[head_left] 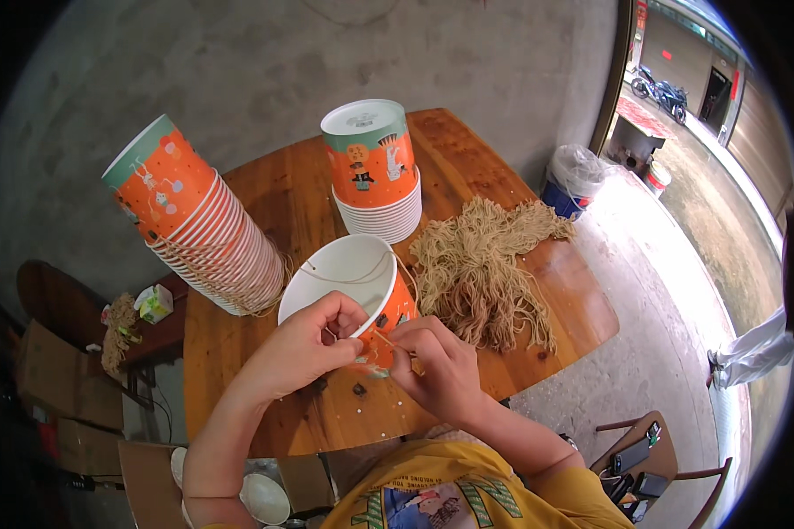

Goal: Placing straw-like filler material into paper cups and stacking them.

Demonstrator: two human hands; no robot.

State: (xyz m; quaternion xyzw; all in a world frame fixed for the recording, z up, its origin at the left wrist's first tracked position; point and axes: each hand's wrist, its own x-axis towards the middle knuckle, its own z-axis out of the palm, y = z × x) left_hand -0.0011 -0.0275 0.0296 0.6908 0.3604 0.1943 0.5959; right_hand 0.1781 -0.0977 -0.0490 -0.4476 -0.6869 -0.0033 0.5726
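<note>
A paper bucket, white inside with an orange printed outside, tilts toward me near the table's front edge. A thin tan cord runs across its mouth. My left hand is closed on the bucket's near rim, its thumb outside and its curled fingers over the edge. My right hand pinches a piece of cord against the bucket's side, just below the rim. Right of the bucket lies a loose heap of tan cords.
On the wooden table, a tall leaning stack of buckets with cords stands left, and a shorter upside-down stack stands behind. A lined blue bin is by the wall. A wooden chair holding small items is at lower right.
</note>
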